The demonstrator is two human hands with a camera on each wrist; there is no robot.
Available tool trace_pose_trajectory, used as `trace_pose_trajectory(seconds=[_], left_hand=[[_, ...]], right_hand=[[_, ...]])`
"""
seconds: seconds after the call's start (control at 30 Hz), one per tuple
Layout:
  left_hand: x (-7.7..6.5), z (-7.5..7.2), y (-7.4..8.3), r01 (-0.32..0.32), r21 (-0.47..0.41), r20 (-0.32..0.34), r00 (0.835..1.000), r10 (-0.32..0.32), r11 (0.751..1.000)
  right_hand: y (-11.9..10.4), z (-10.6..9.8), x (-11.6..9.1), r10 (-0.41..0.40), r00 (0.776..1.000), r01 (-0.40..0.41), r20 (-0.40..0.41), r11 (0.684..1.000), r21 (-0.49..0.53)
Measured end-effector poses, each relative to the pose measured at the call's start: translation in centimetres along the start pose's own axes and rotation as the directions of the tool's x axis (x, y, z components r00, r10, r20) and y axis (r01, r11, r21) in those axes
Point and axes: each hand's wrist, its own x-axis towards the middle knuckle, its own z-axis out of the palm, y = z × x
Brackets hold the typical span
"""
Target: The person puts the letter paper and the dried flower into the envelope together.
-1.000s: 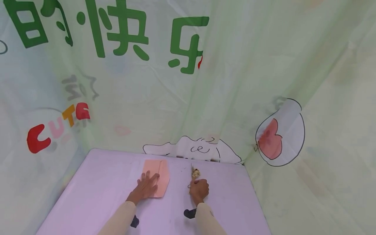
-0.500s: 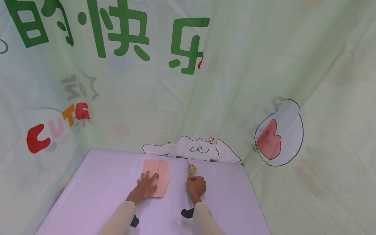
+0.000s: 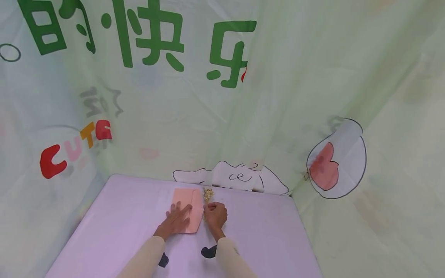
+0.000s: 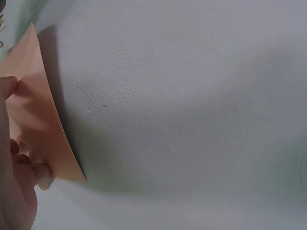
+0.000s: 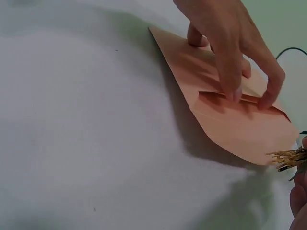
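Observation:
A salmon-pink paper envelope (image 3: 196, 221) lies on the table with its flap folded out, its pocket edge standing slightly raised in the right wrist view. My left hand (image 3: 176, 221) rests on the envelope with spread fingers, and fingertips touch it near the pocket edge. Just right of the envelope, my right hand (image 3: 216, 214) holds a small bunch of dried flowers (image 3: 208, 194) by the stems. The flower heads point toward the back wall. In the right wrist view the cut stem ends (image 5: 287, 158) are beside the flap's tip; most of the bunch is out of that frame.
The table (image 3: 264, 231) has a pale lilac cover. A printed cloth (image 3: 194, 127) with green characters and drawings hangs around its back and sides. Dark pieces of the wrist gear (image 3: 209, 252) show beside the sleeves.
My right hand has moved left with the dried flowers, from apart on the right to right beside the envelope. The left hand stays on the envelope. The head view has shifted slightly.

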Motion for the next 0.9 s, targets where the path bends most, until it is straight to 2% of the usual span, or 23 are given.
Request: trace_pose_trajectory(seconds=[0.2, 0.5, 0.67, 0.9], left_hand=[[0.2, -0.1, -0.1, -0.003, 0.043, -0.015, 1.000, 0.004, 0.999], [0.2, 0.2, -0.7, -0.003, -0.017, 0.005, 1.000, 0.003, 1.000], [0.1, 0.0, -0.8, -0.005, -0.033, -0.013, 1.000, 0.005, 0.999], [0.1, -0.3, -0.7, -0.010, 0.037, -0.024, 1.000, 0.011, 0.999]], right_hand=[[-0.8, 2.0, -1.5, -0.052, 0.998, 0.052, 0.031, 0.999, -0.012], [-0.6, 3.3, -2.9, -0.042, 0.996, 0.046, 0.076, 0.998, -0.052], [-0.5, 4.1, -2.9, -0.090, 0.992, 0.095, 0.085, 0.993, -0.065], [0.1, 5.7, -2.6, -0.219, 0.969, 0.222, 0.116, 0.975, -0.011]])
